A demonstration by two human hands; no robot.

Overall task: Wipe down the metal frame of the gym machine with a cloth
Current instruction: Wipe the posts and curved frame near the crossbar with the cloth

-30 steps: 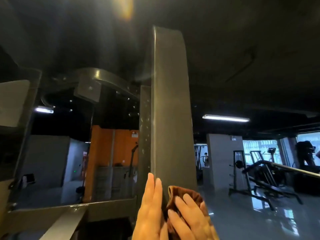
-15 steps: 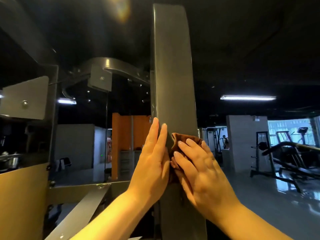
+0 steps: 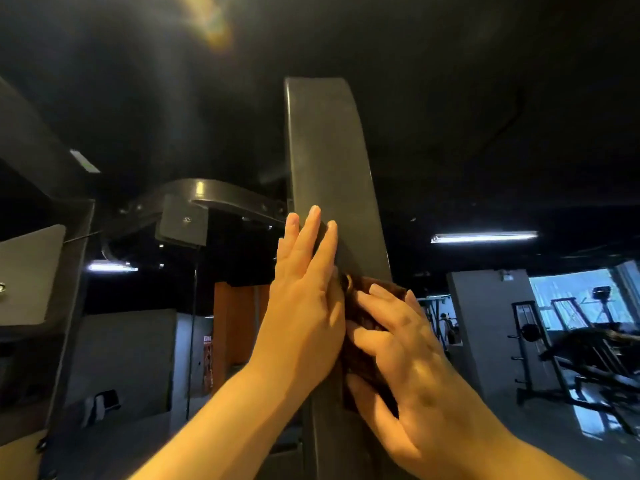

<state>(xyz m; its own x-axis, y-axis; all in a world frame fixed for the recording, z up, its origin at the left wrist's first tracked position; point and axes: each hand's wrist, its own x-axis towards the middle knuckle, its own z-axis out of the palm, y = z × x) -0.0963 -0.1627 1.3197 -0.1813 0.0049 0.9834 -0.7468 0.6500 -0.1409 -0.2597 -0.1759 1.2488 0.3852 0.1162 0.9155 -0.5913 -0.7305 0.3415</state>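
A tall dark grey metal upright of the gym machine frame rises in the middle of the head view. My left hand lies flat against its left edge with straight fingers pointing up. My right hand presses a brown cloth against the face of the upright, with its fingers spread over the cloth. Most of the cloth is hidden under my right hand.
A curved metal arm with a bolted plate joins the upright from the left. Another frame post stands at the far left. Weight racks and benches fill the right background, under a ceiling light.
Both hands and the cloth have travelled up the upright from its lower part. The camera view has tilted and shifted with them.
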